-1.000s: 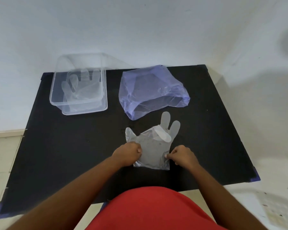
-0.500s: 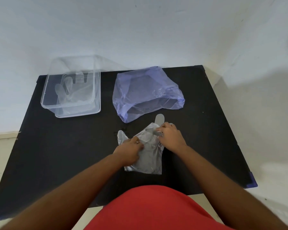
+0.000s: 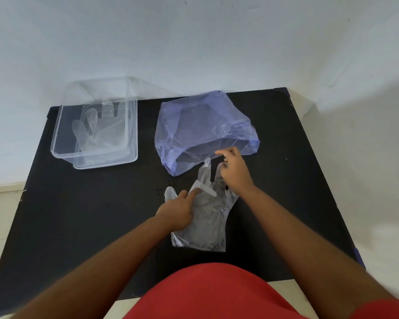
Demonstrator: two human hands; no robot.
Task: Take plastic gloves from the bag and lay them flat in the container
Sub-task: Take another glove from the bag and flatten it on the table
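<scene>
A clear plastic glove (image 3: 207,217) lies on the black table (image 3: 83,215), near the middle and close to the person, cuff toward the near edge and fingers pointing far. One of its fingers is folded sideways across the palm as a pale strip. The left hand (image 3: 177,210) rests on the glove's left side, index finger stretched out and pressing the plastic down beside that folded strip, the other fingers loosely curled. The right hand (image 3: 234,173) sits over the glove's far right fingers; thumb and fingertips are drawn together on a glove finger tip, pinching the thin film, while the index finger sticks out toward the bag.

The purple plastic bag (image 3: 205,130) lies just beyond the glove, its open mouth facing near, and the tip of one glove finger reaches its edge. Whether more gloves remain inside cannot be told through the tinted film.

At the far left of the table stands the clear container (image 3: 95,155), well apart from the hands. At least two gloves (image 3: 95,132) lie flat on its bottom, fingers pointing far. A red garment (image 3: 212,293) fills the near edge of the view
</scene>
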